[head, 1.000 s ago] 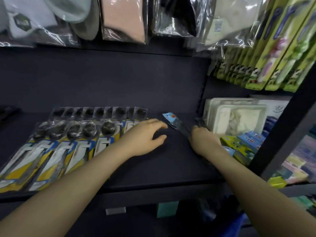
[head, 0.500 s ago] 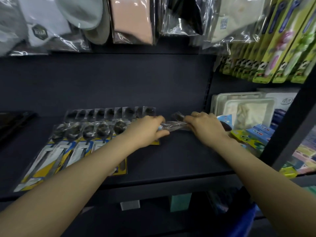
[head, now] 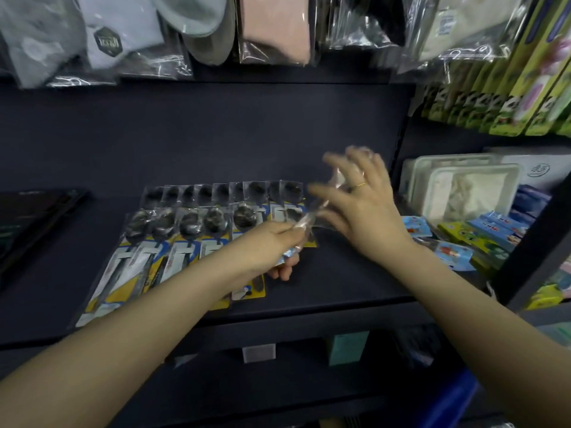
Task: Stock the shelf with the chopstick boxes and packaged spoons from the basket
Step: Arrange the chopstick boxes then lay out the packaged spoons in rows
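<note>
1. my left hand [head: 272,248] pinches the near end of one packaged spoon [head: 304,222]; fingers curled on it.
2. its long axis runs away from those fingers, up and to the right, toward my right hand [head: 361,208].
3. right hand's fingers are spread, blurred; touching the far end or not, can't tell.
4. left is the holding hand; i judge the open slot lies just right of its fingertips, at the row end.
5. count: spoon packs on shelf [head: 355,282], back row [head: 222,193] about nine, front row [head: 191,223] about six; chopstick boxes, none i can pick out.

Glossy clear plastic on packaged spoons [head: 197,239]; matt dark shelf [head: 340,279]; shiny hanging bags [head: 154,63]
</note>
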